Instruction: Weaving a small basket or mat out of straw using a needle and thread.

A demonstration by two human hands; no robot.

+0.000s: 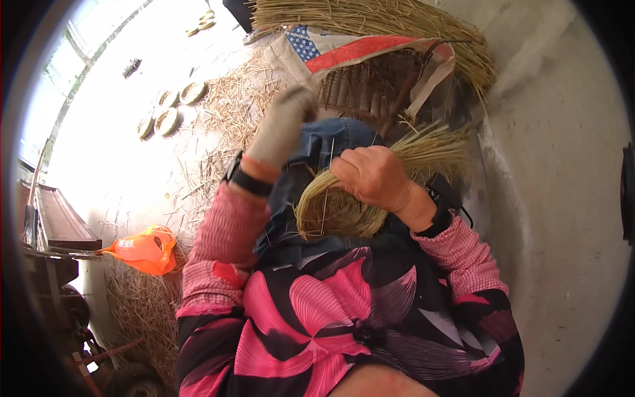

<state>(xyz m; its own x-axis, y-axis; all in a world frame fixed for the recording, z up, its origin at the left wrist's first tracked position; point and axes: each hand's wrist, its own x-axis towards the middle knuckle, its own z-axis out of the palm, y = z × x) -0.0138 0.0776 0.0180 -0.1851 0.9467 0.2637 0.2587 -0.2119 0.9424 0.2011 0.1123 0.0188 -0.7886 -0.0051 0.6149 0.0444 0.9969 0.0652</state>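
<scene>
The work in hand looks like binding straw into a round form, and the step seems to be stitching or wrapping the rim. The next move, as I judge it, calls for pulling the binding snug while the loose straw is kept pressed along the curve.

Straw litter covers much of the floor (132, 205). At the top lies a long straw bundle (397, 23), with a pale sack (364, 56) marked in red and blue just below it. The worker's jeans (337, 132) form the working surface. Over them, in the lap and close to the body, sits the straw ring (340, 215). Its mouth faces up toward the head, its hollow shows, and it is roughly round. A loose straw tail (430, 147) leaves its upper right side and points away from the body, so the long axis of ring and tail together slants from lower left to upper right.

On the floor at left are 1 orange bag (147, 251) and 4 small round straw pieces (167, 121).

The right hand (374, 175) has its grip closed on the ring's upper edge, where the tail begins. The left hand (284, 126) is raised and blurred, fingers curled; I cannot tell whether its grip holds anything. Thinnest is a pale strand (325, 205) crossing the ring, perhaps thread or a needle.
</scene>
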